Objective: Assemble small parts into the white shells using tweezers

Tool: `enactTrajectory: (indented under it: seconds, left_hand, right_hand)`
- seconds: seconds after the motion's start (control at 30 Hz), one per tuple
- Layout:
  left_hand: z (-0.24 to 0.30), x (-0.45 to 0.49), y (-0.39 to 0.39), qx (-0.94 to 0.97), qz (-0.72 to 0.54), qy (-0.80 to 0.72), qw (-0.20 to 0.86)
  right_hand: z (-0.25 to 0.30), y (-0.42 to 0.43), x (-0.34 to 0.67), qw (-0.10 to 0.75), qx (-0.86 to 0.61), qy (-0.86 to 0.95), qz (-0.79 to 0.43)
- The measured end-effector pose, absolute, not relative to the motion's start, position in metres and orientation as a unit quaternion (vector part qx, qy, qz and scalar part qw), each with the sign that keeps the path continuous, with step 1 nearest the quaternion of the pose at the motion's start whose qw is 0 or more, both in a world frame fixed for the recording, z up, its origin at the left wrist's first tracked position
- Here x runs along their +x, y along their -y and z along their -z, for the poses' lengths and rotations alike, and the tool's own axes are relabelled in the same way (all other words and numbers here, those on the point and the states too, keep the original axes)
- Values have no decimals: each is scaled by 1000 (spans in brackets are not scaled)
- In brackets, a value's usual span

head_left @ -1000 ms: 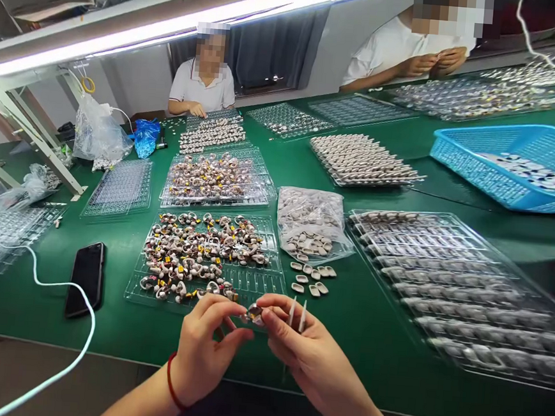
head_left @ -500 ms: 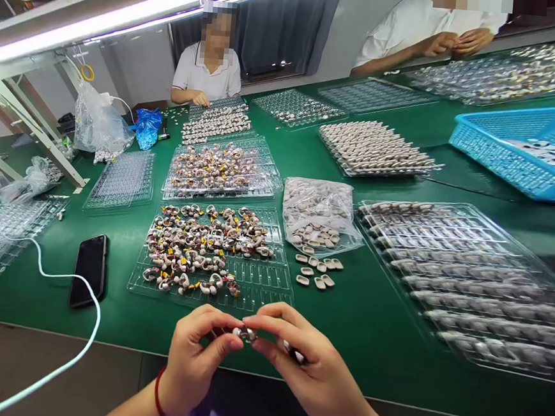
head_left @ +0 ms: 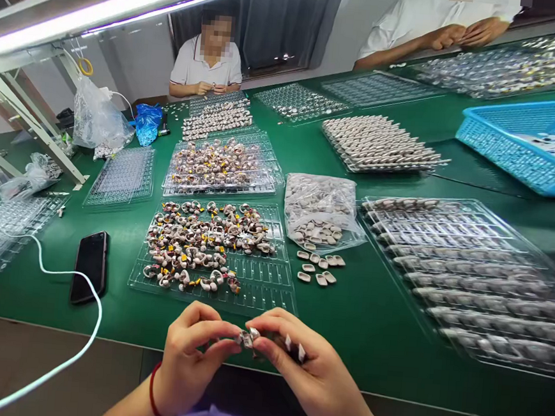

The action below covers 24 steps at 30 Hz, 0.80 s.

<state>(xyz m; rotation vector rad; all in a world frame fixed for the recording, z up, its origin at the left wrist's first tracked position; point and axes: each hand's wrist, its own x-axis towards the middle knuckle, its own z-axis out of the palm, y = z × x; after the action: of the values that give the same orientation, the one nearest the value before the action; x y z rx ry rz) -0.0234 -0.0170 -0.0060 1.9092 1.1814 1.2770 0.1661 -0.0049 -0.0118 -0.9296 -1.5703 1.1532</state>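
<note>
My left hand (head_left: 193, 355) and my right hand (head_left: 300, 370) meet at the table's near edge, both pinching one small shiny part (head_left: 247, 338) between fingertips. The right hand also grips tweezers (head_left: 295, 349), tips pointing up between its fingers. A red band circles my left wrist. Just beyond the hands lies a clear tray (head_left: 252, 283) heaped with small beige parts with wires. A few loose beige shells (head_left: 319, 267) lie to its right, below a plastic bag of shells (head_left: 319, 211).
A black phone (head_left: 89, 266) with a white cable (head_left: 54, 363) lies at left. Long clear trays (head_left: 473, 281) fill the right side; a blue basket (head_left: 527, 147) stands far right. Further trays stretch back. Two other people sit across the green table.
Both hands have dropped lower and nearer to me with the part. The tweezers have tilted from upright to nearly hidden in my right hand. The far person's hands have come together.
</note>
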Motion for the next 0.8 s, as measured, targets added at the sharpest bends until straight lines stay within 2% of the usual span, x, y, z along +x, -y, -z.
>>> enactTrajectory:
  seconds: [0.13,0.3,0.4,0.5,0.67,0.8]
  left_hand:
    - [3,-23,16,720,-464,-445,260]
    - [1,-17,16,638,-455,-486,387]
    - [0,-13,17,610,-460,-494,415]
    - [-1,-14,19,655,-466,-478,353]
    - [-8,-18,21,778,-442,-420,152]
    - [-11,-20,22,804,-409,-422,95]
  right_hand:
    - [14,5,167,472,-381,643,-468]
    - [14,8,162,505,-373,647,-433]
    - [14,11,157,537,-374,647,-391]
    - [14,14,155,555,-372,648,-365]
    - [13,16,153,567,-361,646,-361]
    - [11,18,152,576,-348,641,-369]
